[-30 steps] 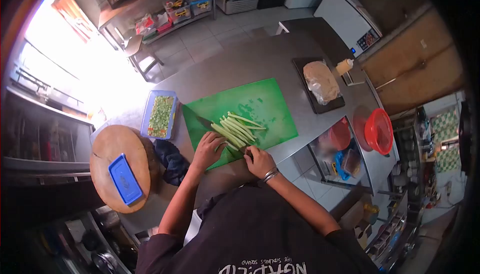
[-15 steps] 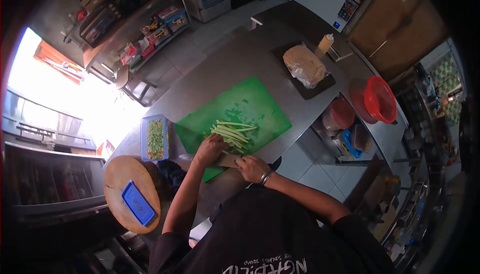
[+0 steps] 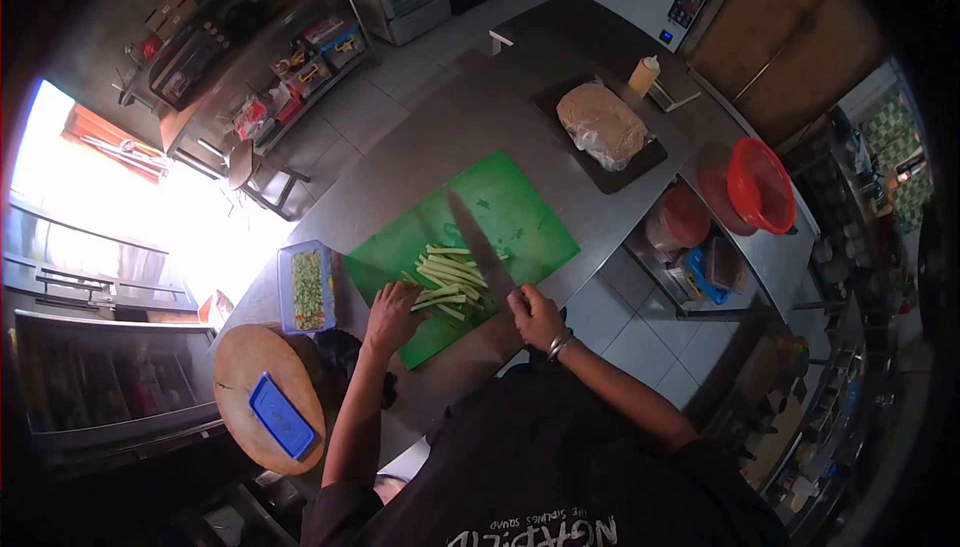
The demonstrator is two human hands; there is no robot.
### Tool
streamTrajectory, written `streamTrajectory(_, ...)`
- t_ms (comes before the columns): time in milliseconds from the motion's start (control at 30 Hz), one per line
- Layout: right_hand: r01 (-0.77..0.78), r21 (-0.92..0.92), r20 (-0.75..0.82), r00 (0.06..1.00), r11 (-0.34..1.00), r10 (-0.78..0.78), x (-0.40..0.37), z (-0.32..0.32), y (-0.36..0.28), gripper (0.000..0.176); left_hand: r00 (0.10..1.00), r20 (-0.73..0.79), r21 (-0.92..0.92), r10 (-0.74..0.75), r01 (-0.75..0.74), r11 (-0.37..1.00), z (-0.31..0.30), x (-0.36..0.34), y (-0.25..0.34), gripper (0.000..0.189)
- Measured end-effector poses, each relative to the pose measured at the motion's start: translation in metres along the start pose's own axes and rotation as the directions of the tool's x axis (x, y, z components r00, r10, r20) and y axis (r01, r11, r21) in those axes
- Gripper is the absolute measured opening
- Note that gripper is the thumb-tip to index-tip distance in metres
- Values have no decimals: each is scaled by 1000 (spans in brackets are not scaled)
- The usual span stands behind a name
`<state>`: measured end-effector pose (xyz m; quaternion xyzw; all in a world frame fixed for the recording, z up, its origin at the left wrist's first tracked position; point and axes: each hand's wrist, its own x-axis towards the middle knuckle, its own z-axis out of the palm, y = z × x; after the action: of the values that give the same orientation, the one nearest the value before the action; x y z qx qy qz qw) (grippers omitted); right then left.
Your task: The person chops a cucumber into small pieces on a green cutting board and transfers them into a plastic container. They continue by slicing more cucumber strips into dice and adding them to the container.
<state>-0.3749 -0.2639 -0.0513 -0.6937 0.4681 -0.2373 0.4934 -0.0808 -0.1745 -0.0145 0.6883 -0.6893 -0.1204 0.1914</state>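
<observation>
My right hand point(image 3: 537, 319) is closed round the handle of a large knife point(image 3: 480, 245), whose blade points up and left over the green cutting board point(image 3: 520, 197). Pale green vegetable strips point(image 3: 447, 277) lie in a loose pile on the board, left of the blade. At the left ends of the strips is my left hand point(image 3: 393, 317), palm down with its fingers a little apart, thumb side close to the pile. A clear container point(image 3: 307, 287) of small diced green pieces stands left of the board.
A round wooden board point(image 3: 235, 377) with a blue lid point(image 3: 281, 415) lies at lower left, beside a dark cloth point(image 3: 340, 352). Farther back are a wrapped bundle point(image 3: 600, 122) on a dark tray, a squeeze bottle point(image 3: 643, 77) and a red basin point(image 3: 742, 187) at right.
The knife has swung up from beside the near edge of the pile to the right of the strips. My left hand has moved left and down off the pile.
</observation>
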Motion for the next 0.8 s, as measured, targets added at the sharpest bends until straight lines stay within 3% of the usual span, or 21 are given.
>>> streamTrajectory(33, 2, -1, 0, 1000, 1000, -2, 0, -5, 3, 27, 999, 35, 56, 6, -8, 998, 8, -2, -5, 41)
streamTrajectory(100, -155, 157, -28, 987, 975, 161, 2, -19, 10, 26, 999, 39, 53, 4, -6, 999, 19, -3, -15, 38)
streamTrajectory(133, -94, 250, -96, 988, 964, 122, 5, -21, 24, 27, 999, 45, 49, -1, -1, 999, 23, -3, -20, 36)
streamTrajectory(267, -57, 234, -263, 958, 971, 119, 8, -50, 74, 30, 992, 73, 94, 103, -110, 990, 30, 7, -33, 33)
streamTrajectory(333, -246, 275, -300, 897, 930, 326, 2, -67, 93, 36, 974, 66, 52, 216, -219, 974, 34, 15, -34, 33)
streamTrajectory(367, -241, 279, -304, 896, 930, 324, -2, -73, 113, 36, 973, 66, 57, 221, -225, 973, 32, 20, -32, 33)
streamTrajectory(433, -263, 132, -393, 871, 956, 294, -10, -79, 157, 46, 938, 127, 74, 323, -333, 940, 27, 33, -28, 45)
streamTrajectory(467, -311, 184, -358, 863, 933, 358, -20, -86, 152, 47, 940, 118, 86, 321, -332, 939, 18, 38, -19, 45)
streamTrajectory(533, -325, 235, -336, 857, 916, 391, -39, -94, 165, 50, 915, 236, -10, 327, -335, 942, -2, 48, 1, 83)
streamTrajectory(567, -296, 239, -357, 859, 925, 368, -51, -97, 190, 50, 923, 223, 7, 315, -325, 946, -5, 54, 1, 83)
streamTrajectory(633, -339, 167, -388, 841, 926, 378, -81, -110, 235, 51, 817, 450, 108, 360, -450, 887, -10, 63, -2, 127)
streamTrajectory(700, -412, 93, -543, 742, 906, 393, -112, -122, 315, 52, 805, 465, 143, 368, -478, 867, -4, 72, -14, 133)
streamTrajectory(767, -486, 325, -539, 610, 811, 582, -135, -137, 266, 53, 790, 482, 176, 380, -512, 841, 3, 80, -26, 140)
streamTrajectory(800, -480, 321, -534, 621, 817, 574, -136, -141, 257, 53, 785, 472, 151, 402, -521, 840, 6, 84, -29, 141)
